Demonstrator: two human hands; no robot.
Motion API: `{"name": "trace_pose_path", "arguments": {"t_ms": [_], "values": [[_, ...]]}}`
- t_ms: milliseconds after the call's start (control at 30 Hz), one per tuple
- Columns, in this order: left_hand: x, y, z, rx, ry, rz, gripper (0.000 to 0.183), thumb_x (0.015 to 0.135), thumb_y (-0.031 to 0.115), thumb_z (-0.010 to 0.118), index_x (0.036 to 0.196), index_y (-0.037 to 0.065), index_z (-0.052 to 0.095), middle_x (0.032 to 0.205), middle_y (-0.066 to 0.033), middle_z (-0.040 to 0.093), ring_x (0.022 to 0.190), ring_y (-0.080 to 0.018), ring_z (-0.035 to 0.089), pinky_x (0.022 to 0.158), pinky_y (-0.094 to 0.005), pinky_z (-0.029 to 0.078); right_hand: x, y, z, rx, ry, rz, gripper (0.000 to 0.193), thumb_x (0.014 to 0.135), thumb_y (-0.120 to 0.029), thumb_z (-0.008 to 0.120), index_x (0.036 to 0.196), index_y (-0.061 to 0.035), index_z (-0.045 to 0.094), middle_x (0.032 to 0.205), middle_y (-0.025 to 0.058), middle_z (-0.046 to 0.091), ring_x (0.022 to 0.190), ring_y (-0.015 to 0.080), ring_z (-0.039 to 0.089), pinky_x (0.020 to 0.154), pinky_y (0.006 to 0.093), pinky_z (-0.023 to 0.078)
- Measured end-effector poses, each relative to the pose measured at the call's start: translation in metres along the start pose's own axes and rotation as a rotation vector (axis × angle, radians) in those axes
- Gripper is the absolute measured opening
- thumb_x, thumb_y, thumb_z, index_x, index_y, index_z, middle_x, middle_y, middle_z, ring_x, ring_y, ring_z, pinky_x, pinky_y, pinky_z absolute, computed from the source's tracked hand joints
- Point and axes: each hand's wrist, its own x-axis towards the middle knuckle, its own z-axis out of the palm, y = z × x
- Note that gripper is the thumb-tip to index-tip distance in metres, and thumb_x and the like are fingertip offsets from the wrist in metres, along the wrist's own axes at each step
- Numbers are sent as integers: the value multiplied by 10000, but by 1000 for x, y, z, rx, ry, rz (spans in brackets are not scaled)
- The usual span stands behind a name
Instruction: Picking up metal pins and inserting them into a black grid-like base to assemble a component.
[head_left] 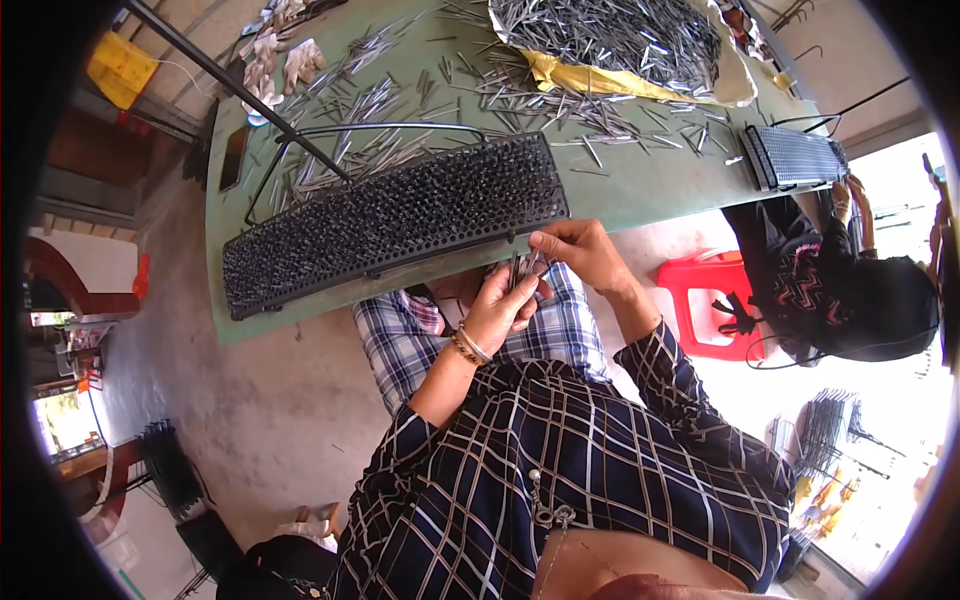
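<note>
My left hand (497,308) is closed round a small bundle of thin metal rods (520,268), whose ends stick up out of the fingers. Thumb and fingers of my right hand (588,256) pinch at the tips of these rods, just above the left hand. Both hands are over my lap, at the table's near edge. Right in front of them, a long black perforated rack (400,215) lies slanted along that edge. Rods stand packed in most of its holes, while a strip of holes along its near side shows no rods.
Loose rods (370,115) lie scattered over the green table (640,190). A big heap of rods (620,40) sits on a sack at the far side. Gloves (300,65) lie far left. Another person (850,300) works at a second rack (800,157), near a red stool (705,300).
</note>
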Motion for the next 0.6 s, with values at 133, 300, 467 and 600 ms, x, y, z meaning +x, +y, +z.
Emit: {"name": "trace_pose_path", "arguments": {"t_ms": [133,300,467,600], "values": [[5,-5,-2,-17,46,-1,277,965,242,448,1170,57,474,879,-60,556,563,-24,381,429,-142,292,2,-4,-5,-34,166,71,271,871,-232,632,884,38,648,697,38,625,620,78,561,536,218,436],[9,-9,-5,-34,93,17,293,969,260,439,1160,45,493,845,-65,561,537,-26,365,405,-144,273,15,-14,-13,-136,345,-129,259,885,-217,612,888,41,637,667,22,602,606,66,535,541,215,426],[7,-10,-3,-10,102,-6,294,967,263,445,1155,43,497,852,-64,561,538,-25,363,410,-143,271,28,-14,-11,-370,497,-287,194,863,-165,629,888,27,635,635,37,577,588,74,517,545,229,424],[4,-12,-3,0,103,-23,298,962,271,454,1149,44,498,858,-59,560,543,-24,361,418,-142,269,31,-11,-6,-473,565,-380,170,845,-145,640,887,20,635,655,78,591,579,107,537,553,251,440]]}}
